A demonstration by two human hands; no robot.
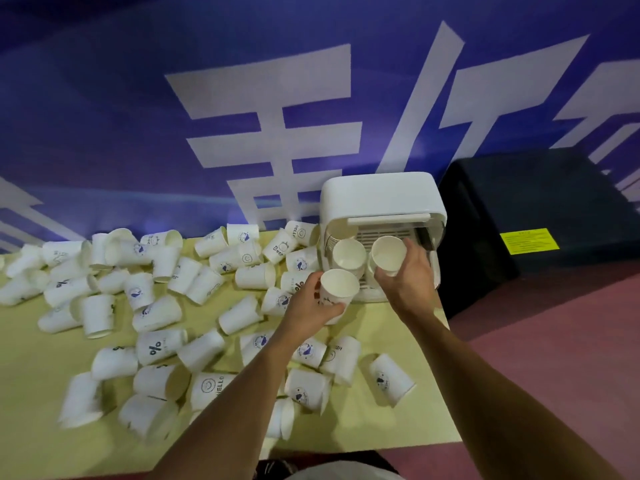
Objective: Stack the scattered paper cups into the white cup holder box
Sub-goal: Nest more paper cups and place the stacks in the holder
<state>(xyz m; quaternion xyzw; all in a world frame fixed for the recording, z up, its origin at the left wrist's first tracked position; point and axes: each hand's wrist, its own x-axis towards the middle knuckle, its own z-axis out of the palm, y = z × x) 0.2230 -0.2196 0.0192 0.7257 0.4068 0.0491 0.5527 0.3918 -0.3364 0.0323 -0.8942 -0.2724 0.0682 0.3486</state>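
White paper cups lie scattered, mostly on their sides, across the yellow-green table; the task appears to be at an early stage. The white cup holder box stands at the table's far right corner, its opening facing the viewer, with 1 started stack inside, though its depth is unclear. The left hand curls round an upright cup just before the box. The right hand grips a tilted cup at the opening. Dozens remain loose. The table's right edge runs just beside the box, with a black bin near; some bare tabletop lies in front.
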